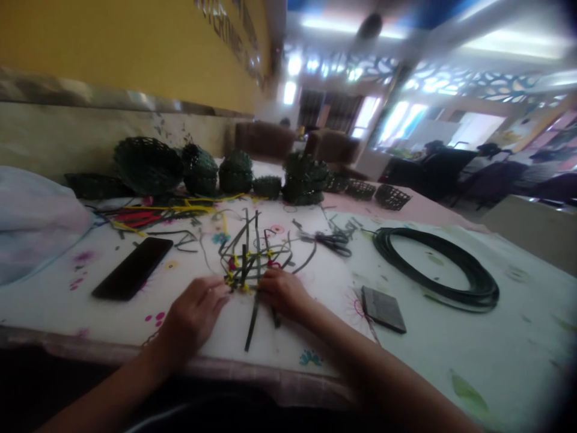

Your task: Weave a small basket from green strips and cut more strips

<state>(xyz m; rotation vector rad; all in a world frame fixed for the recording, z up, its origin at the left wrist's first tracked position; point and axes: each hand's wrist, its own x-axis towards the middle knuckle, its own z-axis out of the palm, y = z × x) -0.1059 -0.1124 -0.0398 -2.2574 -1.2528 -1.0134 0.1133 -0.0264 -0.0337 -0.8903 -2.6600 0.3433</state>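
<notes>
In front of me on the flowered tablecloth (216,334) stands an open frame of dark green woven strips (256,252), with small yellow and red pieces worked into it. My left hand (198,310) is closed at its near left edge, fingers pinched on the weave. Opposite it, my right hand (285,293) closes on the near right side, its fingertips partly hidden by the strips. One long strip end (251,328) sticks out toward me between the two hands. Blur hides the finer weave.
A black phone (134,269) lies left, near red and yellow strips (139,216). Scissors (331,242) lie behind my right hand. Further right are a grey block (383,308) and a coil of dark strip (433,270). Several dark woven baskets (148,165) line the back.
</notes>
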